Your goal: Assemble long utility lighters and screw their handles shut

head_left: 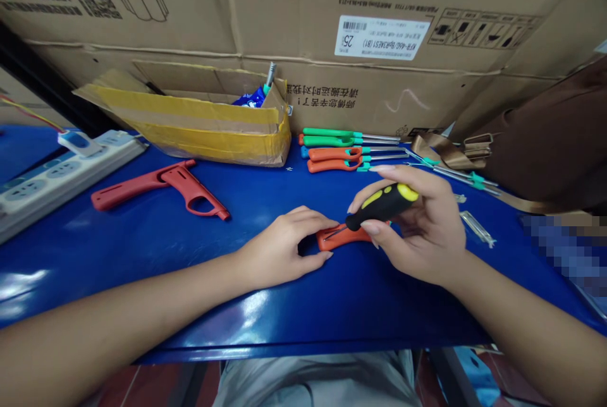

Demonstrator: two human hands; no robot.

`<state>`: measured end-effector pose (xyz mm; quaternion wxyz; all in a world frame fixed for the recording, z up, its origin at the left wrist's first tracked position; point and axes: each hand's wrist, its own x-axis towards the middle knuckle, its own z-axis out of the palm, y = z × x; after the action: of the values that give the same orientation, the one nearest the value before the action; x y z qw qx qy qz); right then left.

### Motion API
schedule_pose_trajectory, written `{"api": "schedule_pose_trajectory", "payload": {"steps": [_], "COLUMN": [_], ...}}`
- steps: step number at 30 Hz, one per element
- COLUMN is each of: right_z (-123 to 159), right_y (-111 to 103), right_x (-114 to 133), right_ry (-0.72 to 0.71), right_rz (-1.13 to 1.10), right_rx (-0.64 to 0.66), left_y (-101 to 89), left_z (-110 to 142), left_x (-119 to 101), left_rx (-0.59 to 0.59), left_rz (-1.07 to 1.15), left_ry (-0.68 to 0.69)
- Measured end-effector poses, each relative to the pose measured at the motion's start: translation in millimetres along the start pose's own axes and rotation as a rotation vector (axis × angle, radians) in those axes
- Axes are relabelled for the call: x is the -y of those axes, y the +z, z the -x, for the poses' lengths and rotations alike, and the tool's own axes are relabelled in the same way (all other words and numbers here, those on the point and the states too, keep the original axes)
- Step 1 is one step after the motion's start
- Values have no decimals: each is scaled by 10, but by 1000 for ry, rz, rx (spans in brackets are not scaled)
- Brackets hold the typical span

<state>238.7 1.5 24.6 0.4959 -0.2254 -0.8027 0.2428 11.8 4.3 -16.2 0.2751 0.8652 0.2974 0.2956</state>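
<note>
My feed shows the right hand (429, 233) gripping a screwdriver (385, 206), its shaft slanting down-left onto the orange handle (348, 240). The handle lies crosswise on the blue table (265, 321), its right end mostly hidden. The left hand (282, 246) brackets its left end; whether clamped, I can't tell. Cardboard (275, 9) stands behind.
</note>
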Motion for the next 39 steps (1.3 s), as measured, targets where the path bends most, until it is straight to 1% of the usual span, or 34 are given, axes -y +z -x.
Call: {"api": "schedule_pose_trajectory", "payload": {"steps": [3, 6, 8, 11, 13, 14, 16, 17, 18, 19, 21, 22, 24, 26, 27, 28, 29, 31, 32, 33, 34, 36, 37, 39], "right_z": [3, -36, -91, -196, -269, -303, -360, -380, -396, -407, -422, -427, -441, -455, -460, -462, -463, -459, -458, -460, -463, -474, -477, -474], "right_y": [-1, -1, 0, -11, -24, -29, -31, -27, -21, -15, -9, -13, -36, -67, -82, -93, -101, -111, -115, -119, -125, -134, -136, -132], "right_x": [14, 26, 23, 29, 58, 78, 115, 127, 132, 133, 126, 123, 125, 130, 129, 126, 119, 106, 104, 108, 118, 147, 162, 179], "right_ry": [56, 98, 44, -140, -208, -201, -139, -115, -112, -131, -207, -222, -182, -103, -82, -94, -131, -237, -280, -303, -295, -222, -191, -179], "right_rz": [8, 77, 187, 418, 486, 476, 425, 416, 431, 469, 565, 593, 551, 416, 366, 355, 389, 534, 590, 607, 580, 447, 381, 351], "right_rx": [40, 76, 52, 17, 74, 126, 229, 251, 244, 210, 124, 109, 163, 259, 279, 265, 226, 131, 107, 112, 144, 220, 236, 200], "left_y": [3, 3, 1, -5, -8, -9, -7, -5, -2, 0, 5, 7, 8, 7, 7, 7, 6, 7, 8, 9, 10, 14, 16, 18], "left_z": [-5, -4, 0, 4, 5, 5, 5, 6, 6, 7, 9, 10, 10, 8, 6, 4, 1, -2, -2, -2, -1, 1, 2, 3], "left_x": [-2, -2, -1, 1, 3, 5, 11, 14, 18, 22, 30, 33, 38, 40, 40, 40, 40, 41, 42, 43, 45, 50, 52, 53], "left_rx": [6, 6, 7, 9, 11, 13, 17, 18, 16, 12, 4, 1, 1, 6, 10, 13, 18, 24, 24, 19, 13, 6, 5, 10], "left_rz": [-5, -7, -10, -18, -15, -12, -4, -1, 0, -2, -9, -10, -5, 7, 13, 18, 22, 24, 22, 17, 14, 11, 13, 17], "left_ry": [-11, -19, -12, -10, -20, -26, -35, -38, -38, -35, -27, -25, -26, -33, -35, -36, -34, -27, -24, -22, -21, -24, -25, -24]}}
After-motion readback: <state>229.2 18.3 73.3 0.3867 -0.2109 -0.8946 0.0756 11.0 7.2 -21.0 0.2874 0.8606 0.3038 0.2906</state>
